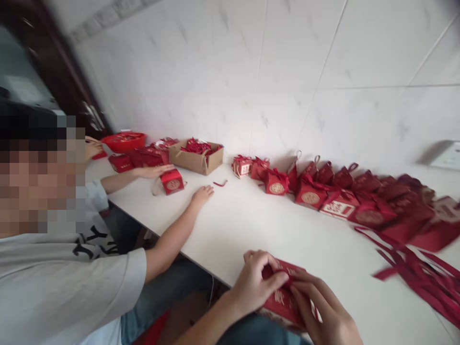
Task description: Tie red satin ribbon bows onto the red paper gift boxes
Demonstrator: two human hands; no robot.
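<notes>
A flat red paper gift box [285, 299] with gold lettering lies at the near edge of the white table [251, 225]. My left hand [255, 282] is curled on its left side, thumb and fingers pinching the card. From the right, my right hand [323, 311] presses its fingers onto the same box. Both hands cover much of it.
A person in a grey shirt sits at my left, one hand [201, 195] flat on the table, the other on a small red box [171, 181]. Folded red boxes [311, 194] line the wall. Red ribbons [417, 273], a cardboard box [196, 155] and a red bowl [124, 141] are also there.
</notes>
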